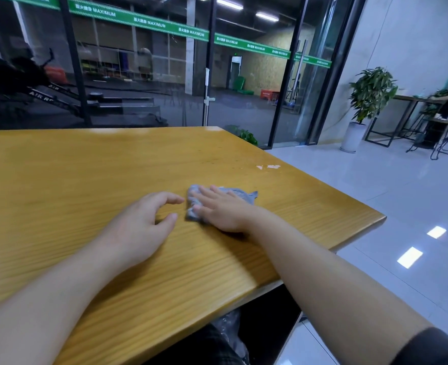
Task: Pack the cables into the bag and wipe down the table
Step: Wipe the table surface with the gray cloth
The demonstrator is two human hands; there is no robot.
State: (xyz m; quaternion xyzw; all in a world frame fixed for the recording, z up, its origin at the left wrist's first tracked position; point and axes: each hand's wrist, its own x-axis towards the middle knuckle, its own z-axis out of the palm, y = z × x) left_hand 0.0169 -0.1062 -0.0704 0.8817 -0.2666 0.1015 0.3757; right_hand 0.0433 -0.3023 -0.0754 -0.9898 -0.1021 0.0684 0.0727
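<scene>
A crumpled grey-blue cloth [240,194] lies on the yellow wooden table [72,175] near its right edge. My right hand [222,209] lies flat on the cloth with straight fingers, pressing it onto the tabletop. My left hand [141,225] rests on the wood just left of the cloth, fingers loosely curled and holding nothing. Below the table's front edge, a transparent plastic bag [230,330] shows on my lap. No cables are visible.
A small white scuff mark [269,167] sits on the table beyond the cloth. The table's right corner [381,218] ends over a glossy tiled floor. A glass wall stands behind the table; a potted plant [367,101] and a person at a high table are far right.
</scene>
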